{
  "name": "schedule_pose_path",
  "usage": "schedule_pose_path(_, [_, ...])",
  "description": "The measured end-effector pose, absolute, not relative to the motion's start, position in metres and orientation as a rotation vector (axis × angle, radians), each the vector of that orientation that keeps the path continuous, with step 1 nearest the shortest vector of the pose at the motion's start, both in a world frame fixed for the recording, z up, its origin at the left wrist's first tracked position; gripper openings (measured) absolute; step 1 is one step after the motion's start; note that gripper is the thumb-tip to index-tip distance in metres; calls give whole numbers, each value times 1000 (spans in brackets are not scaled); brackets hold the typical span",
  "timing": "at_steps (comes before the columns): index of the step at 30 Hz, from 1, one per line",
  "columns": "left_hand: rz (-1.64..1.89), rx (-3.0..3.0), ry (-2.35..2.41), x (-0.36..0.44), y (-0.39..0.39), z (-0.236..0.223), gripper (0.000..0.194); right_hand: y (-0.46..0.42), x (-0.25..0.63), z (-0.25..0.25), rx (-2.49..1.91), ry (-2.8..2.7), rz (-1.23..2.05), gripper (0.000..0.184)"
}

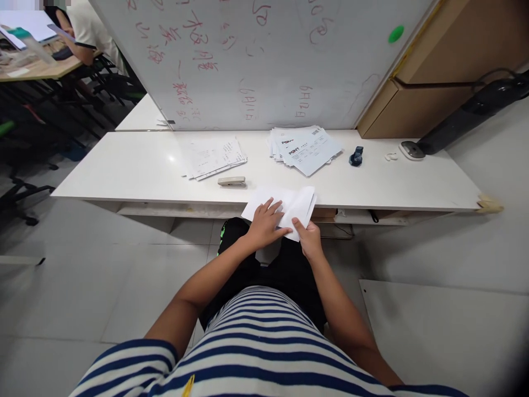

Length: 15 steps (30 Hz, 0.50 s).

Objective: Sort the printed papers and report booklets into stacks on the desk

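Observation:
Several white paper sheets (pixel 301 205) are at the desk's front edge, partly over it, with a bend near the middle. My left hand (pixel 266 225) lies on their left part with its fingers spread. The right edge of the sheets is pinched by my right hand (pixel 309 238), thumb on top. Just beyond them on the desk rests a beige stapler (pixel 232 181). Behind it is a loose stack of printed sheets (pixel 217 157), and to the right another pile of printed papers (pixel 308 150).
A whiteboard (pixel 264 66) with red writing stands along the back of the white desk (pixel 124 165). Right of the papers are a small dark blue object (pixel 356 156), a computer mouse (pixel 412 150), a black cylinder (pixel 471 113) and cardboard boxes (pixel 400 110). Another person (pixel 88 33) sits far left.

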<state>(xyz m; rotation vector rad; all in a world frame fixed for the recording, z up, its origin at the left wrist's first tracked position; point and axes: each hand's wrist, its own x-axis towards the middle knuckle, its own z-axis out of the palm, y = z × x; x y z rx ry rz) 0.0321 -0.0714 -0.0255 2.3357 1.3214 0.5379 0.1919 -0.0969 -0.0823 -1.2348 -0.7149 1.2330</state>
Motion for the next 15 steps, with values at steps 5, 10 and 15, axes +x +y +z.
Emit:
schedule_pose_path(5, [519, 2321, 1322, 31, -69, -24, 21, -96, 194, -91, -1322, -799, 1185, 52])
schedule_pose_path(10, [845, 2114, 1480, 16, -62, -18, 18, -95, 196, -91, -1323, -737, 1141, 51])
schedule_pose_path(15, [1304, 1631, 1604, -25, -55, -5, 23, -97, 207, -97, -1342, -697, 1192, 45])
